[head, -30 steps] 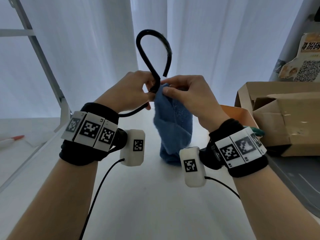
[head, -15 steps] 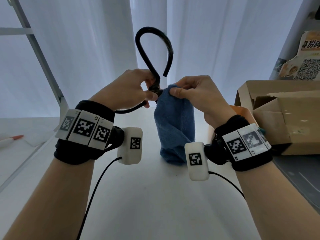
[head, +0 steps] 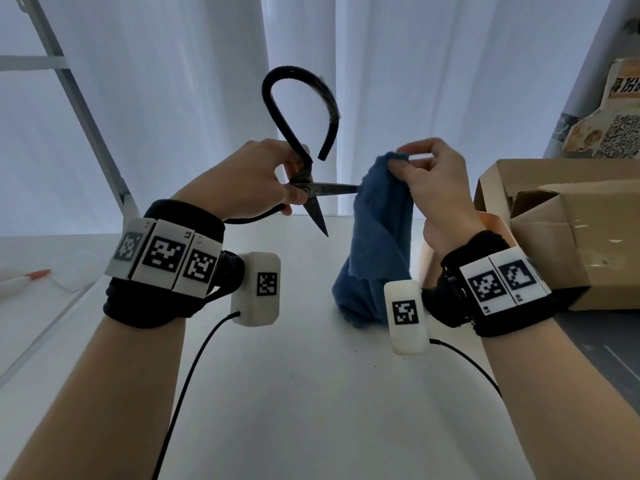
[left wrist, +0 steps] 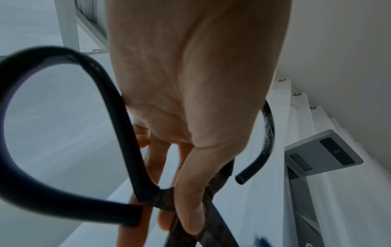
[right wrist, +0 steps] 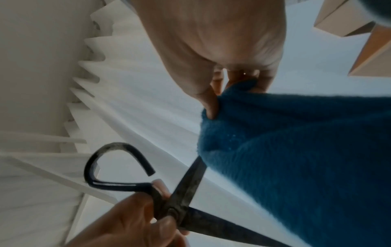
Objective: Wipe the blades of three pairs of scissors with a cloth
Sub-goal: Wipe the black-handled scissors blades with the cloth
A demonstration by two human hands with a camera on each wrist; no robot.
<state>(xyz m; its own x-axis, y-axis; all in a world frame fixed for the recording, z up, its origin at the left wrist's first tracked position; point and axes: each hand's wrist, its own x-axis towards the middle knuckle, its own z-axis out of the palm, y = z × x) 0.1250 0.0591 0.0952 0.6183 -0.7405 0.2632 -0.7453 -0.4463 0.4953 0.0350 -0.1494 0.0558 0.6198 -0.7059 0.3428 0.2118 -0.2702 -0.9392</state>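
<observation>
My left hand point(head: 277, 188) grips a pair of black iron scissors point(head: 308, 188) at the pivot, above the white table point(head: 311, 393). Their blades stand apart: one points right with its tip behind the blue cloth point(head: 377, 244), the other points down. One big loop handle rises above the hand; the other runs under my palm point(left wrist: 63, 167). My right hand point(head: 412, 164) pinches the cloth's top corner, and the cloth hangs down to the table. The right wrist view shows the scissors point(right wrist: 186, 192) and the cloth point(right wrist: 296, 158) close together.
Open cardboard boxes point(head: 561, 220) stand at the right, with an orange container point(head: 491, 223) in front of them. White curtains hang behind the table. A metal frame point(head: 79, 98) rises at the left, with a red-tipped pen point(head: 24, 278) beyond it. Cables trail from both wrists.
My right hand has slid right along the blade with the cloth, so both blades now show. The scissors' blades have spread apart. My left hand keeps its hold.
</observation>
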